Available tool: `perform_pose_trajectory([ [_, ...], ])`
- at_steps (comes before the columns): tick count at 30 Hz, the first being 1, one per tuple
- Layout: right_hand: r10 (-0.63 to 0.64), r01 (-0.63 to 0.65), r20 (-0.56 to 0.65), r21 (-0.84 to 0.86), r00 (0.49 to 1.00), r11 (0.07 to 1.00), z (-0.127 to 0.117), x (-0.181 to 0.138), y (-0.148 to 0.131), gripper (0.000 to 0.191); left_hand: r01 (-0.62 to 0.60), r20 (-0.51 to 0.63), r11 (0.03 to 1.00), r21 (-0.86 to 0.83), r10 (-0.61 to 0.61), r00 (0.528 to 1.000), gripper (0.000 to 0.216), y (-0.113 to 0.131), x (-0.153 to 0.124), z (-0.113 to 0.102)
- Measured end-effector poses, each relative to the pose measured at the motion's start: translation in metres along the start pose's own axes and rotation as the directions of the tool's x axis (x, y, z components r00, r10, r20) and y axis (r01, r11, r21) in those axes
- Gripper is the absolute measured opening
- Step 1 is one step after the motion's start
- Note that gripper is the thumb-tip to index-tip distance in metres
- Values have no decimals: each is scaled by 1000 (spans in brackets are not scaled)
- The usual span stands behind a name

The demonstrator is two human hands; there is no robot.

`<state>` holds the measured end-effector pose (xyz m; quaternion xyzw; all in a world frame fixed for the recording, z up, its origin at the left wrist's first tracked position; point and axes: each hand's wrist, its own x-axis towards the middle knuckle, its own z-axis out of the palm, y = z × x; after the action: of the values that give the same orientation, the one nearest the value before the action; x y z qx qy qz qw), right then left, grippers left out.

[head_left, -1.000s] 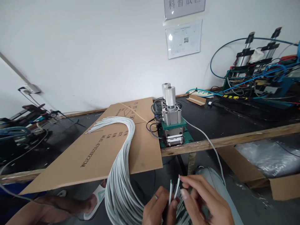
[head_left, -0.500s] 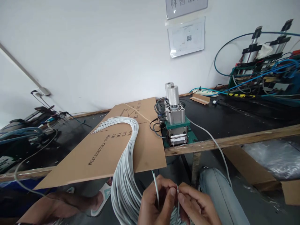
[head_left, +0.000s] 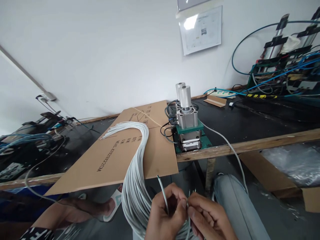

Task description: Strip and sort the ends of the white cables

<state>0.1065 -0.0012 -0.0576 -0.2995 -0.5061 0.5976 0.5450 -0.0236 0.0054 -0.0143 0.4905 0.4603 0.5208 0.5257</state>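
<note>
My left hand (head_left: pixel 167 210) and my right hand (head_left: pixel 208 213) are together at the bottom centre, fingertips almost touching. A pale grey cable (head_left: pixel 162 190) passes through my left hand, its dark-tipped end sticking up. The thumb and finger of both hands are pinched at a thin cable end (head_left: pixel 189 220); fine wire tips show above the right fingers, too small to make out well. To the left, a thick bundle of similar cables (head_left: pixel 133 176) curves down from a cardboard sheet (head_left: pixel 160 160) and passes behind my left hand.
A small pneumatic press (head_left: pixel 188 123) stands on a green base at the edge of the black workbench (head_left: pixel 250 126). More machines with blue hoses (head_left: pixel 275 56) are at the right. Another person's leg (head_left: pixel 75 208) is at lower left; an open carton (head_left: pixel 270 176) lies under the bench.
The view has tilted down slightly. My hands stay pinched together while the cable end at my left hand leans further left, and wire tips now show above my right fingers.
</note>
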Motion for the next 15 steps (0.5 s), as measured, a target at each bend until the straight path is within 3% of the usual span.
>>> perform_pose_trajectory([
  [3,-137,139,53,-21,989,990,-2,2,10,35,54,43,995,-80,-51,998,43,-5,-2,-3],
  [5,-158,160,46,-44,986,986,-2,2,11,33,99,80,984,-149,-88,993,44,-9,-3,-4],
  [9,-66,65,-18,-74,998,995,3,-2,-1,34,148,85,957,-249,-130,988,46,-14,-3,-3],
  [15,13,-16,-25,-95,1000,995,5,-2,-11,37,82,143,962,-259,-46,989,37,-23,-3,-6],
])
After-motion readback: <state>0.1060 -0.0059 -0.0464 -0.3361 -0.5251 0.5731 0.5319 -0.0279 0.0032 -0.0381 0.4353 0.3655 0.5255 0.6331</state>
